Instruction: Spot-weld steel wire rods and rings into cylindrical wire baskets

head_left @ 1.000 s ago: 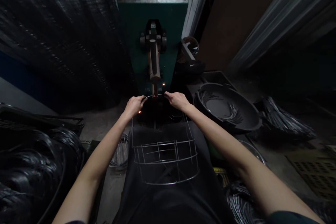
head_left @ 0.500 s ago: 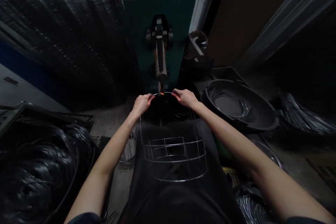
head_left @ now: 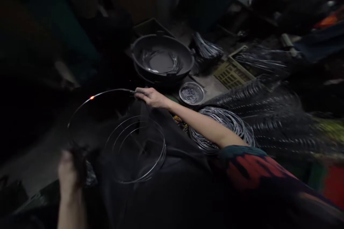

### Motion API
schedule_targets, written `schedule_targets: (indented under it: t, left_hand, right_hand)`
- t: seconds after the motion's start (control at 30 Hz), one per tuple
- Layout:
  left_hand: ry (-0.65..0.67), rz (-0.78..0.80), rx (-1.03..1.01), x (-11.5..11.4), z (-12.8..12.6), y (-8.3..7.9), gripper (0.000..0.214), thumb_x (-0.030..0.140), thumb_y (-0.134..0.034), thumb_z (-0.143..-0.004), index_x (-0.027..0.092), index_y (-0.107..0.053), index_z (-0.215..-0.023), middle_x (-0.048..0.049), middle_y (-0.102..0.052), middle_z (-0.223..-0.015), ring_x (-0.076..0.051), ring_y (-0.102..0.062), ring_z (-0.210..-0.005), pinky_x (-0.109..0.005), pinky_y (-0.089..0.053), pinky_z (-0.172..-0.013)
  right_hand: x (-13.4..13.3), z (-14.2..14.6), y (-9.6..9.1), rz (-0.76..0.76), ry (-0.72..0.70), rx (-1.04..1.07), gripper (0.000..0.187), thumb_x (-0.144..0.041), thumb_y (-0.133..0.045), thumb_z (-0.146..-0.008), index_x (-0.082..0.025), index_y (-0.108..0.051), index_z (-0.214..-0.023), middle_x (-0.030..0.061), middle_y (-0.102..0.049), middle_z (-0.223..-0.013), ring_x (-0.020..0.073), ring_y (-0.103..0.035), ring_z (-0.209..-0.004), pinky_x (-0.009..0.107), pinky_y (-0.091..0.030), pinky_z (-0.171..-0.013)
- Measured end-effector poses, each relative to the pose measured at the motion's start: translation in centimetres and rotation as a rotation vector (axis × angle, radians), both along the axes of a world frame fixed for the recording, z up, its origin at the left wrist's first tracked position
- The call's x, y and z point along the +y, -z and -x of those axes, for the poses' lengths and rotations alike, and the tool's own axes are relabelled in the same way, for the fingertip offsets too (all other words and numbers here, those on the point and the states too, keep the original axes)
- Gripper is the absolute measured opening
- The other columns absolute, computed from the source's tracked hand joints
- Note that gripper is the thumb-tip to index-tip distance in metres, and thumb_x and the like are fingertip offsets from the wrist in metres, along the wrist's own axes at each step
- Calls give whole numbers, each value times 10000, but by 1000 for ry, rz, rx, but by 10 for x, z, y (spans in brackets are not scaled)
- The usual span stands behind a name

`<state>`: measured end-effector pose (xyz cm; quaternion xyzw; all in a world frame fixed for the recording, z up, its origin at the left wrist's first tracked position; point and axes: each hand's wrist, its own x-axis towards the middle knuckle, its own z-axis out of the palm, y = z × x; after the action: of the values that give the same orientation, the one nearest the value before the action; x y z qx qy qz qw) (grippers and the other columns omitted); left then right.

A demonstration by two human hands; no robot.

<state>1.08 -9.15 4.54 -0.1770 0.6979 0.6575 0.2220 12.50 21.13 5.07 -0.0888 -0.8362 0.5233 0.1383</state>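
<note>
A round wire cage frame [head_left: 134,150] of thin steel rings hangs in front of me over my dark apron [head_left: 161,193]. My right hand [head_left: 150,97] grips the end of its top ring, with a small orange glow on that ring [head_left: 92,97]. The ring curves left and down toward my left hand [head_left: 68,175], which is blurred and low at the left. That hand is closed around the wire frame, with a dark patch beside it.
A black basin [head_left: 162,57] with wire pieces stands beyond my right hand, with a small round dish of wire bits [head_left: 191,93] beside it. A silver wire coil [head_left: 220,128], wire bundles [head_left: 263,114] and a yellow plastic crate [head_left: 232,73] lie to the right.
My view has swung right, away from the green machine. The wire frame has come off the machine's arm, and my left hand has dropped low to the left.
</note>
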Motion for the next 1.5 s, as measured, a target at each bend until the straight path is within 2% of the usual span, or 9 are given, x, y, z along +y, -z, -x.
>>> schedule_targets:
  t: [0.1, 0.27, 0.43, 0.57, 0.73, 0.97, 1.2, 1.37, 1.5]
  left_hand:
    - [60, 28, -110, -10, -37, 50, 13, 230, -649, -785, 224, -641, -777, 45, -701, -731, -99, -659, -642, -136, -525, -492]
    - [198, -254, -411, 7, -43, 85, 584, 672, -614, -731, 162, -651, -1014, -124, -708, -983, -192, -693, -762, -258, -602, -587]
    - [78, -343, -333, 32, -19, 60, 434, 605, -652, -751, 176, -605, -800, 72, -421, -500, -22, -212, -313, -126, -283, -283]
    - [15, -341, -213, 40, -11, 31, 467, 536, -647, -788, 160, -428, -620, 71, -348, -482, -39, -257, -365, -128, -327, -339]
    - [91, -381, -10, 49, 1, 16, 643, 671, -610, -751, 176, -239, -576, 90, -321, -420, -48, -158, -340, -164, -283, -320]
    - [-44, -465, 101, 65, 13, 18, 458, 578, -673, -762, 194, -437, -681, 102, -361, -448, -31, -208, -301, -171, -193, -321]
    - [-108, -509, 229, 63, 15, 28, 397, 459, -724, -761, 213, -536, -1010, 121, -349, -519, -14, -243, -335, -132, -199, -338]
    - [-227, -570, 307, 54, 4, 34, 439, 441, -768, -724, 233, -566, -1054, 123, -320, -524, -9, -244, -345, -129, -205, -348]
    - [-291, -572, 333, 43, 3, 35, 444, 412, -787, -710, 251, -573, -1064, 126, -322, -511, -12, -244, -336, -136, -207, -344]
  right_hand:
    - [9, -13, 7, 23, 56, 68, 253, -387, -388, -955, -192, -517, -861, -54, -462, -703, 95, -436, -687, 196, -373, -705]
    - [11, -24, 7, 77, 143, 82, 251, -380, -377, -954, -217, -558, -893, -54, -528, -770, 87, -493, -739, 176, -396, -776]
    - [40, -67, 28, 228, 154, -4, 367, -399, -436, -928, -205, -603, -1191, 13, -658, -1135, 118, -601, -846, 244, -471, -812]
    - [97, -139, 71, -189, 680, -557, 333, -259, -484, -910, -148, -645, -1180, 98, -659, -1196, 179, -595, -1071, 298, -427, -951]
    - [139, -181, 112, -337, 723, -967, 386, -207, -593, -840, -68, -632, -1198, 198, -614, -1243, 242, -555, -1166, 316, -398, -989]
    - [124, -171, 122, -419, 660, -999, 444, -185, -468, -865, 29, -554, -1244, 339, -582, -1200, 360, -576, -1167, 454, -462, -940]
    - [108, -157, 110, -165, 1159, -541, 400, -420, -488, -833, -245, -636, -1162, 304, -610, -1173, 332, -567, -1192, 426, -460, -934]
    - [43, -70, 69, 555, 752, -215, 395, -475, -735, -577, -215, -654, -863, 114, -716, -887, 271, -707, -887, 417, -592, -797]
    - [-12, 15, 35, 728, 504, -194, 341, -397, -814, -566, -171, -647, -760, 58, -689, -720, 163, -686, -664, 248, -577, -597]
